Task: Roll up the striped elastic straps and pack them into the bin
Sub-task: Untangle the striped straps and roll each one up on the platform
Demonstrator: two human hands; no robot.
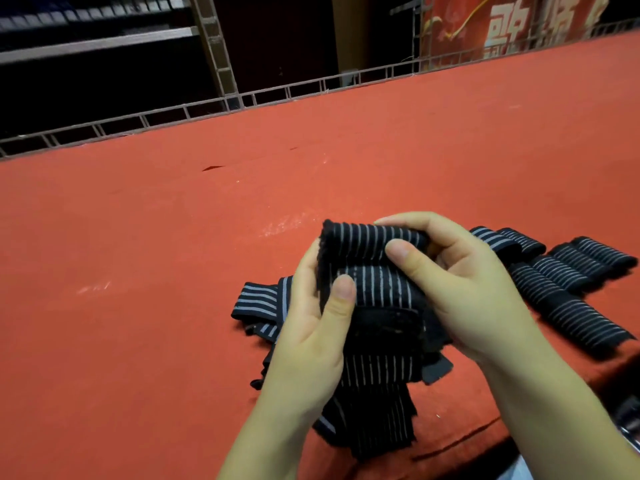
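Stretching across the whole lower view, the red felt tabletop [173, 237] carries everything in play. On its right side a row of finished rolls [568, 271] lies side by side, well apart from the loose, unrolled straps [259, 306] heaped under and to the left of the hands. No bin shows in the view, so I cannot tell which way the packing will go.

Between the two hands sits the striped strap roll [374, 271], held just above the heap — its roll axis runs left to right, the stripes crossing it. The free tail [377, 410] hangs down toward the person, so further winding would likely turn the roll toward the body.

The left hand [311, 327] cups the roll's left end, thumb pressed on its front. The right hand [460, 289] closes over the right end — fingers curled over the top, thumb pinching the front face. Both grips are closed on the roll, about equally near.
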